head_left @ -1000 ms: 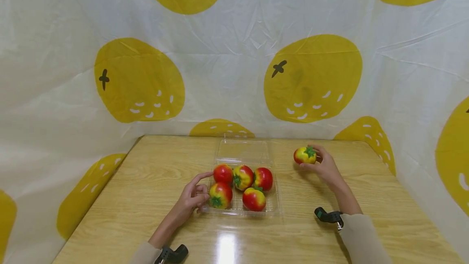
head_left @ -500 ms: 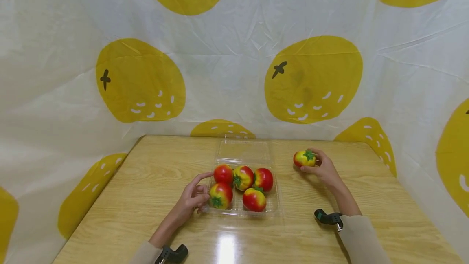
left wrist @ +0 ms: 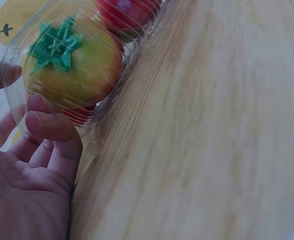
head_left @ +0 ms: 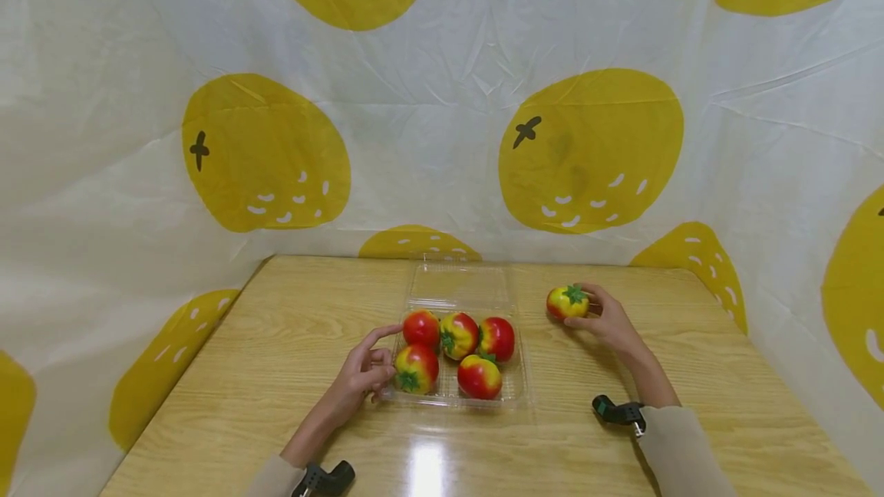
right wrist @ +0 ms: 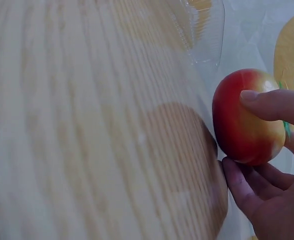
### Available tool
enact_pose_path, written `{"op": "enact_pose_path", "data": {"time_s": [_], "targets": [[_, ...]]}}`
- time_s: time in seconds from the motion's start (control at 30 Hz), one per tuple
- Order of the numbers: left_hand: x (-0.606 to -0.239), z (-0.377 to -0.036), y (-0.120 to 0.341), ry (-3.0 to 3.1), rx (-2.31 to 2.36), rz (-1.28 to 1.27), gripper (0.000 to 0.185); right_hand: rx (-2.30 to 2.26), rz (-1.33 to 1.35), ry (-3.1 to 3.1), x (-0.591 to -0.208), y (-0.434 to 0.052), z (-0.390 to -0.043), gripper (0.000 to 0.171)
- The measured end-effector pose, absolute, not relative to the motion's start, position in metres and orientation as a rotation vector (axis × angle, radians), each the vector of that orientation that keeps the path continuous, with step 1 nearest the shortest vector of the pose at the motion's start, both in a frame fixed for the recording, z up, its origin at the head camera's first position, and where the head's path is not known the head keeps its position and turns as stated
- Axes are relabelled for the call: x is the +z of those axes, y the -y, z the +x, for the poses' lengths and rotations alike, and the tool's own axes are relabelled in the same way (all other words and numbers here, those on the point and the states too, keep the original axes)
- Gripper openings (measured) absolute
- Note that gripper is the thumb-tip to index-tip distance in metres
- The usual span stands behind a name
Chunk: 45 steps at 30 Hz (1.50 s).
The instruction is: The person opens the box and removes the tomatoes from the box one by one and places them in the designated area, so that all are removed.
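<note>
- Right hand curled round a loose red-and-yellow toy tomato with a green plastic calyx, thumb below and fingertips on top; tomato held just above the light wooden tabletop, at about 2 o'clock from the tray.
- Left hand pinching the near-left corner of a clear, shallow plastic clamshell tray, fingers bent against its rim, index finger extended along the left edge.
- Five similar red-and-yellow tomatoes inside the tray: three in the far row, two in the near row.
- Transparent hinged lid lying open at 12 o'clock from the tray.
- White backdrop sheet printed with large yellow fruit shapes behind the table.
</note>
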<state>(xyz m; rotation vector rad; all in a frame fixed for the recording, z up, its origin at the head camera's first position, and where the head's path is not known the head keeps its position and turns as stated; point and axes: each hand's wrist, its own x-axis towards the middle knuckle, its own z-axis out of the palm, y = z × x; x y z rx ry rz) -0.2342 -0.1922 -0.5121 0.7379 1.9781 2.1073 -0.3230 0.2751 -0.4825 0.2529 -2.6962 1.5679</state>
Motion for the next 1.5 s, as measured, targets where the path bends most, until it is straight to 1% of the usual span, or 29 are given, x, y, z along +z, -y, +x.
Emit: {"op": "enact_pose_path", "data": {"time_s": [0.23, 0.93, 1.37, 1.5], "targets": [[-0.5112, -0.2338, 0.1928, -1.973, 2.110, 0.725, 0.065, 1.513, 0.276, 2.730, -0.4835, -0.2742, -0.3242, 0.076], [-0.5177, -0.2346, 0.1958, -1.896, 2.136, 0.712, 0.064, 1.569, 0.286, 2.719, -0.4893, -0.2759, -0.3238, 0.080], [-0.5157, -0.2359, 0.1942, -1.894, 2.143, 0.725, 0.065, 1.587, 0.304, 2.685, -0.4888, -0.2771, -0.3243, 0.072], [-0.5161, -0.2365, 0.1945, -1.894, 2.142, 0.728, 0.064, 1.601, 0.292, 2.675, -0.4896, -0.2784, -0.3250, 0.073]]}}
